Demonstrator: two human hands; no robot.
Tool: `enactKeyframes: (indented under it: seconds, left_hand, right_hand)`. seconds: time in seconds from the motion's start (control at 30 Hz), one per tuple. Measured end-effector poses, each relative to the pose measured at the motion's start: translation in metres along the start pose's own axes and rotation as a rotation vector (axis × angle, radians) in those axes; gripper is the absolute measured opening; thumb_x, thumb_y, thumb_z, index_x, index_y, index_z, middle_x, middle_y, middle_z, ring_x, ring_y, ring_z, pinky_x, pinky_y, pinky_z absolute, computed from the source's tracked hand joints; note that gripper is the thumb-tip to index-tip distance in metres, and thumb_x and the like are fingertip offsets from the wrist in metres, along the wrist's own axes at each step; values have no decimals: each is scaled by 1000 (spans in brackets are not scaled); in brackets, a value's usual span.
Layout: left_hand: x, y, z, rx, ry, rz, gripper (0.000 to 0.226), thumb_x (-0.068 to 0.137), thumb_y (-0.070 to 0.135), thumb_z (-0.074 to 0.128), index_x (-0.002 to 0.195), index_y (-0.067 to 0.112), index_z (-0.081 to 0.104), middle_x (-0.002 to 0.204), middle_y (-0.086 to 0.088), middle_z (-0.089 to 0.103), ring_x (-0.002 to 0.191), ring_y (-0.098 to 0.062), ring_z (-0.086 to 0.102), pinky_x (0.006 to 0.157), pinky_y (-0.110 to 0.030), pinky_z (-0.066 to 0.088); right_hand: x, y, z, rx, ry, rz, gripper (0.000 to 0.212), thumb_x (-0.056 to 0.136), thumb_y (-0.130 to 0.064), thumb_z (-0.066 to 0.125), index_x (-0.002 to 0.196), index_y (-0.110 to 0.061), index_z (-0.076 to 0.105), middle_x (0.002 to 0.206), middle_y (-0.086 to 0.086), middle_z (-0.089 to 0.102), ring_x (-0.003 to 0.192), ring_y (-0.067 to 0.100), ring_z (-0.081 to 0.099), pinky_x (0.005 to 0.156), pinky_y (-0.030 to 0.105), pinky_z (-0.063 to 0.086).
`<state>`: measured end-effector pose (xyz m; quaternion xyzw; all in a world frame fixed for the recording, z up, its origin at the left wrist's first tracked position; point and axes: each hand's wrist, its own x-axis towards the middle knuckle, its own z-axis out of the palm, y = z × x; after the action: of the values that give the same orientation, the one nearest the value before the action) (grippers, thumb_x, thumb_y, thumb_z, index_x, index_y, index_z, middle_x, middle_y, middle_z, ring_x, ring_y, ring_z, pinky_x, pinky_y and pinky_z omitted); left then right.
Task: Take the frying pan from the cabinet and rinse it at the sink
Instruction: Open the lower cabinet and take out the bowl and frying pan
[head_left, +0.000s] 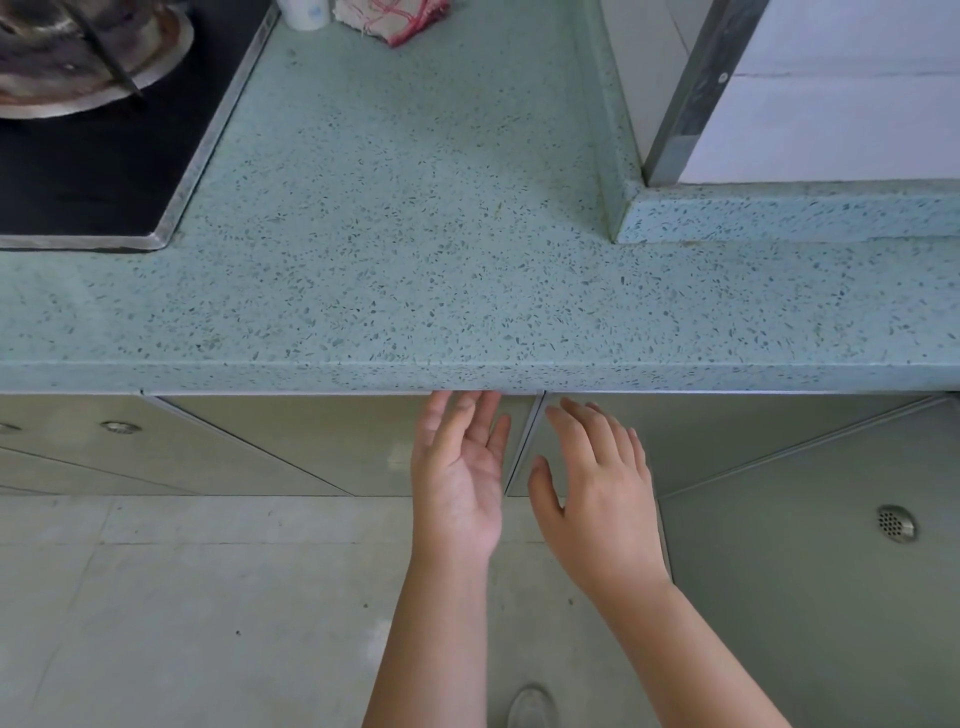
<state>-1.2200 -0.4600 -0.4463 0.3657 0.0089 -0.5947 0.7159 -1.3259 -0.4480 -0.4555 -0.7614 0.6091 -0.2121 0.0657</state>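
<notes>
Reaching for the seam between the cabinet doors (311, 441) under the tabletop (415, 260) edge, lower centre, I hold my left hand (460, 478) and right hand (597, 499) open, empty. The frying pan is unseen, presumably inside: likely rigid, weighty; I'd grip its handle.

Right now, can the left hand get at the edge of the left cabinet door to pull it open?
Probably yes. The left hand lies open right beside the seam edge of the left cabinet door, with nothing between them.
</notes>
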Motion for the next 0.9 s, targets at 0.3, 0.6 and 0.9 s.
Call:
enactKeyframes:
  seconds: [0.3, 0.6, 0.9]
  left_hand:
    - [-10, -3, 1, -29, 15, -25, 16, 88, 2, 52, 93, 18, 52, 85, 0, 61, 82, -14, 67, 68, -19, 57]
    - [-39, -2, -20, 94, 17, 3, 40, 72, 9, 59, 110, 13, 45, 82, 0, 60, 76, -12, 62, 54, -15, 52]
    - [-74, 11, -39, 292, 109, -12, 30, 67, 14, 62, 92, 23, 50, 78, -1, 60, 72, -13, 59, 55, -23, 40]
  right_hand:
    - [-6, 0, -7, 8, 18, -9, 44, 78, -26, 43, 111, -4, 63, 112, 13, 67, 108, 34, 62, 90, 52, 51]
    - [-25, -4, -16, 11, 19, -20, 45, 79, -27, 43, 112, -4, 62, 115, 13, 66, 111, 36, 60, 91, 53, 49]
    - [-58, -21, -19, -7, -29, -35, 45, 79, -26, 42, 112, -4, 63, 115, 13, 66, 113, 35, 60, 90, 53, 50]
